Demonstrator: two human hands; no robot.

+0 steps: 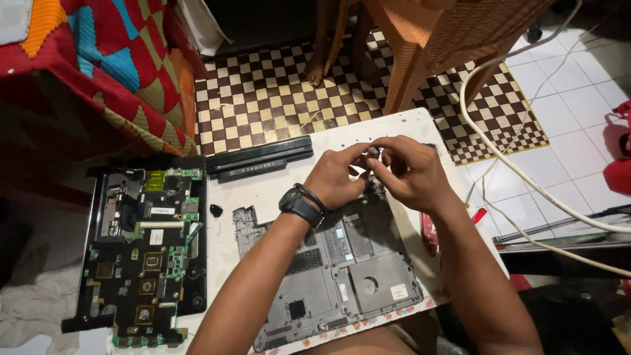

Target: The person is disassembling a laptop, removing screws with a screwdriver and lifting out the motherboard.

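My left hand (338, 174), with a black watch on its wrist, and my right hand (411, 172) meet above the far corner of a grey laptop bottom case (342, 276) lying on a white table (263, 194). Both hands pinch a small dark part (373, 151) between their fingertips. To the left lies an opened laptop base with its green circuit board (148, 256) exposed. A long black battery (259, 158) rests at the table's far edge.
A tiny black piece (215, 210) lies between board and case. A red-handled tool (430, 233) sits by my right forearm. White cables (499, 158) cross the tiled floor at right. Orange chair legs (404, 66) stand on a checkered mat (276, 92). A colourful cloth (98, 59) hangs at left.
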